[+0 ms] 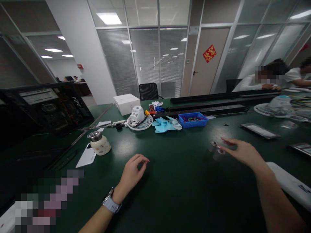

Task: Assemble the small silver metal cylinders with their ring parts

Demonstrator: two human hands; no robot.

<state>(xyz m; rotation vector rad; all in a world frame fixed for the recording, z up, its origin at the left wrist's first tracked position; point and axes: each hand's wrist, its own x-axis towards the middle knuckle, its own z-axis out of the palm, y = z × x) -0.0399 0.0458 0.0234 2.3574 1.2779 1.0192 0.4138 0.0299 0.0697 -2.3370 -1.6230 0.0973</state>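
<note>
My left hand [132,174] hovers over the dark green table [179,194] with its fingers curled loosely inward and nothing visible in them; a watch is on that wrist. My right hand [239,152] reaches toward the left, fingertips pinched on a small clear cup-like container [213,146]. A second clear container [218,156] stands just below it, under the fingers. Both containers are see-through and hard to make out.
A small cream jar with a metal lid [99,144] sits on a white card at the left. Further back lie a white fan motor on its grille [139,119], light blue fan blades [166,124], a blue parts tray [193,119], a white box [126,103] and long black rails [218,103]. People sit at the far right.
</note>
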